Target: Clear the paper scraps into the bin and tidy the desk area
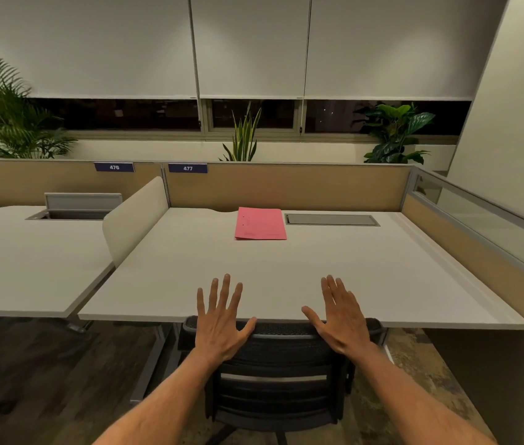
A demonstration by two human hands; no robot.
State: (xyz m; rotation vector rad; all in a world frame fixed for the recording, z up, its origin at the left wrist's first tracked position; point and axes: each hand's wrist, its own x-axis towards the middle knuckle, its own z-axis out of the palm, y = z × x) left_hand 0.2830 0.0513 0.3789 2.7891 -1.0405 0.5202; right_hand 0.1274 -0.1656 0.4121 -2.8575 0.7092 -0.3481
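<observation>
A white desk (366, 277) fills the middle of the head view. A pink paper folder (260, 223) lies flat near its back edge, beside a grey cable hatch (331, 219). My left hand (220, 319) and my right hand (339, 317) hover palm-down over the desk's front edge, fingers spread, holding nothing. Both are above the back of a black mesh chair (278, 370) tucked under the desk. No paper scraps and no bin show in this view.
A second white desk (23, 258) stands to the left behind a curved divider (134, 220). Tan partition panels (286, 186) labelled 476 and 477 close off the back. Potted plants line the window sill. Dark floor lies below.
</observation>
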